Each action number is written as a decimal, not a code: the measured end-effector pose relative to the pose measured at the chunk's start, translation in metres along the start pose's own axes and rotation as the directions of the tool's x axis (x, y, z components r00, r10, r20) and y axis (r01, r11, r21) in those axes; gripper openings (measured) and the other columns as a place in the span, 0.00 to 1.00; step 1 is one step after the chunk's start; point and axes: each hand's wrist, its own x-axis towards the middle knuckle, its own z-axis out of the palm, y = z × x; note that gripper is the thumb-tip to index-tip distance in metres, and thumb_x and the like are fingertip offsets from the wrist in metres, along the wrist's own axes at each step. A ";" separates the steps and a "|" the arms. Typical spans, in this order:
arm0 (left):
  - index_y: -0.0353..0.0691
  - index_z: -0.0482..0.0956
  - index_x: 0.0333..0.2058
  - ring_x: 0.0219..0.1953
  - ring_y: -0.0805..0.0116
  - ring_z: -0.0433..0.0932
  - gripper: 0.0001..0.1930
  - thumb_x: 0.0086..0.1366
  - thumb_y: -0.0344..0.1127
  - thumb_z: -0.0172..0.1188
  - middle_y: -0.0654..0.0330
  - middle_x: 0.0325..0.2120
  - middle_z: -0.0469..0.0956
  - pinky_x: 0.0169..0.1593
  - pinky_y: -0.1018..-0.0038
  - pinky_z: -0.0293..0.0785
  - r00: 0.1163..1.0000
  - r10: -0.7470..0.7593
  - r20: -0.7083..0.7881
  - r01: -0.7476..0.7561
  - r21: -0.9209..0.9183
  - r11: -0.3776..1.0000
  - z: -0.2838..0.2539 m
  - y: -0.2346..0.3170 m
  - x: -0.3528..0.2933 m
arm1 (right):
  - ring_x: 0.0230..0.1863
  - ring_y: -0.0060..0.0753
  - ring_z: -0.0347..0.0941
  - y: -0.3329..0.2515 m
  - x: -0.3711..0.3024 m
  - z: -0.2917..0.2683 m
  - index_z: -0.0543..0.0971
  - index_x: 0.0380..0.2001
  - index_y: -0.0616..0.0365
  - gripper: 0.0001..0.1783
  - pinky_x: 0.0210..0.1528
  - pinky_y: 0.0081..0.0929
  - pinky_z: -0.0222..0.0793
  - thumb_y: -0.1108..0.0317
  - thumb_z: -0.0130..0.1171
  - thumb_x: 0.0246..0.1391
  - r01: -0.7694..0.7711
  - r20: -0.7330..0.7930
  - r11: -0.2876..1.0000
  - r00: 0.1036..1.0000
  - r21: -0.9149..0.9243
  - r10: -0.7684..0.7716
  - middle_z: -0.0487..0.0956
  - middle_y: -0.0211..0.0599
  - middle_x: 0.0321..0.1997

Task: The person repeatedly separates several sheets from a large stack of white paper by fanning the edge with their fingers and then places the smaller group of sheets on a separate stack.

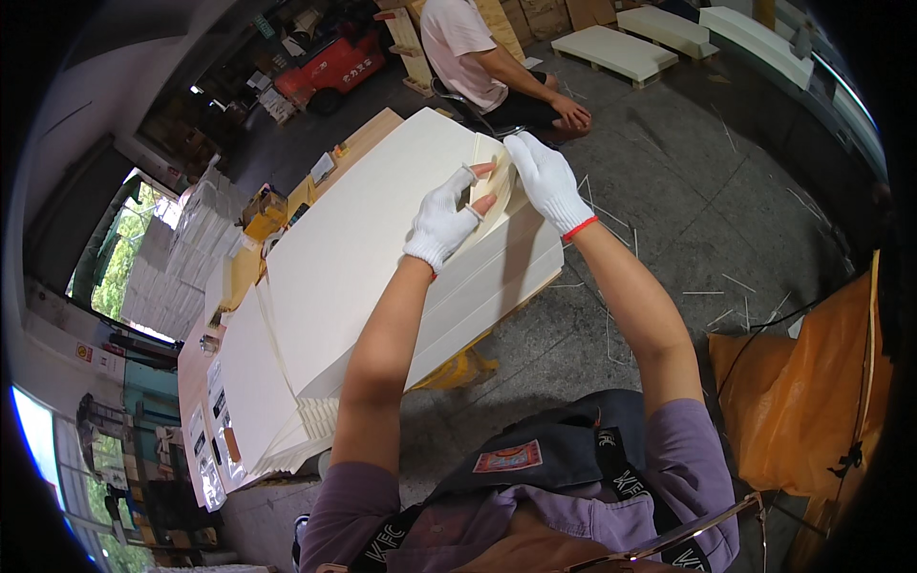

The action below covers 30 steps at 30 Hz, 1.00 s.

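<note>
A tall stack of large cream-white paper sheets (368,224) slants across the table in front of me. At its far right corner, a small sheaf of sheets (503,193) is lifted and fanned. My left hand (443,216), in a white glove with bare thumb and fingertip, grips the sheaf's near side. My right hand (548,180), in a white glove with a red cuff, is closed along the sheaf's outer edge, fingers together; its fingertips are partly hidden. More sheets in offset, stepped layers (253,377) lie at the stack's left end.
A seated person (478,67) is just beyond the stack. A red forklift (339,72) stands at the back left. Pallets of white sheets (616,53) lie at the far right. White strips litter the floor; an orange sheet (798,392) hangs at right.
</note>
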 end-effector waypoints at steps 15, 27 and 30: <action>0.49 0.79 0.53 0.41 0.61 0.78 0.22 0.61 0.47 0.64 0.55 0.40 0.80 0.49 0.70 0.73 0.998 0.036 -0.047 -0.030 0.129 0.991 0.004 -0.005 0.000 | 0.39 0.67 0.72 0.002 0.000 0.004 0.72 0.36 0.57 0.26 0.39 0.53 0.65 0.43 0.40 0.68 0.022 -0.003 1.000 1.000 0.000 -0.022 0.77 0.56 0.32; 0.54 0.76 0.57 0.50 0.54 0.79 0.21 0.65 0.43 0.60 0.51 0.47 0.81 0.55 0.67 0.73 0.989 0.125 -0.076 -0.118 0.097 0.988 0.007 -0.010 0.001 | 0.38 0.66 0.73 -0.004 -0.001 -0.001 0.71 0.36 0.57 0.26 0.38 0.52 0.65 0.43 0.41 0.67 -0.031 0.010 0.999 0.999 0.017 0.031 0.77 0.55 0.31; 0.56 0.76 0.58 0.51 0.49 0.79 0.20 0.67 0.41 0.55 0.51 0.47 0.81 0.55 0.66 0.74 0.987 0.094 -0.130 -0.076 0.142 0.987 0.008 -0.010 0.000 | 0.37 0.66 0.72 -0.011 -0.001 -0.003 0.71 0.35 0.58 0.26 0.37 0.52 0.65 0.43 0.41 0.67 -0.050 0.049 0.999 0.998 -0.003 0.050 0.76 0.55 0.30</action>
